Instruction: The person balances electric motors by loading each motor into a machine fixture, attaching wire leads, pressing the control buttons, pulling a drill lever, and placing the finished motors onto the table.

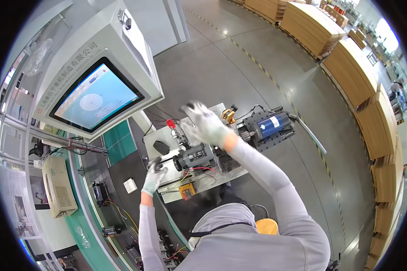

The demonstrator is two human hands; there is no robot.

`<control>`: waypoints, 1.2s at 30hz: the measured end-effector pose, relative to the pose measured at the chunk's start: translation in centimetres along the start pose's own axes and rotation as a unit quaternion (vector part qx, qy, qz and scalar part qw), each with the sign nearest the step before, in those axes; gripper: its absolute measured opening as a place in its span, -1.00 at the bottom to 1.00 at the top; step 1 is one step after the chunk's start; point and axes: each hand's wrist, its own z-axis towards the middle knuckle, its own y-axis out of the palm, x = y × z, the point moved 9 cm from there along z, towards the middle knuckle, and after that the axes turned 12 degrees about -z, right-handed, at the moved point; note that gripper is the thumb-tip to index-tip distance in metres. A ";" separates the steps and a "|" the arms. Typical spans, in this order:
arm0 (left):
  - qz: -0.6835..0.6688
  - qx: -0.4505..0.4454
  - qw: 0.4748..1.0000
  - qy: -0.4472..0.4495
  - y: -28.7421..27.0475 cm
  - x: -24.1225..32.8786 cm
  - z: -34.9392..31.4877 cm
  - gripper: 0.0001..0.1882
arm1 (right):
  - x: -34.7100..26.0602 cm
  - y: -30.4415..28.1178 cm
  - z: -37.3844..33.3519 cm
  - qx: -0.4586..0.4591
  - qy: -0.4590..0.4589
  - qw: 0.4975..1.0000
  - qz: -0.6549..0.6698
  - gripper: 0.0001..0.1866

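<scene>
A grey cylindrical electric motor [195, 156] lies on a machine bench, with a black round end on its left side and red and yellow wires beside it. My left hand [154, 177], in a white glove with dark fingertips, is by the thin shaft at that left end. Its fingers curl together, and what lies between them is too small to make out. Above and beyond the motor is my right hand [206, 124], gloved alike and smeared by motion; its fingers cannot be read. A red-knobbed clamp [170, 124] stands behind the motor.
A blue motor [270, 127] sits at the bench's right end, near a yellow bracket [229, 115]. A yellow control box [187, 191] is at the front edge. The screen cabinet [97, 97] stands back left. Left of the bench are a white box [130, 185] and other motors [100, 193].
</scene>
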 end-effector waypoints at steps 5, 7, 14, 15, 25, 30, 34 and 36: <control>-0.096 0.139 0.986 0.006 -6.3 -2.7 -10.4 -0.66 | 6.7 14.1 8.3 -0.300 0.080 0.951 -0.014 -0.50; -0.166 0.105 0.980 -0.023 -5.3 -3.4 -12.1 -0.65 | 14.4 21.5 7.4 -0.392 -0.119 0.877 -0.250 -0.48; -0.273 0.237 0.899 -0.249 -7.1 -19.0 -31.5 -0.68 | -4.8 14.1 8.0 -0.482 -0.046 0.872 0.076 -0.26; -0.277 0.233 0.897 -0.252 -6.7 -19.8 -31.1 -0.68 | -4.1 16.3 7.8 -0.485 -0.042 0.870 0.073 -0.26; 0.008 -0.173 0.985 -0.010 15.8 -16.0 -7.1 -0.39 | -9.5 18.5 10.0 -0.202 -0.086 0.974 -0.063 -0.47; 0.155 -0.062 0.981 0.096 22.1 -13.1 -3.8 -0.32 | -18.7 4.3 -4.1 0.003 -0.303 0.948 0.097 -0.75; 0.301 -0.113 0.914 0.247 27.4 -23.9 -0.6 -0.46 | -15.4 2.1 -10.8 -0.123 -0.056 0.935 0.327 -0.65; 0.303 -0.068 0.941 0.136 26.7 -20.9 -0.4 -0.58 | -8.7 4.1 -16.1 -0.115 0.138 0.913 0.367 -0.63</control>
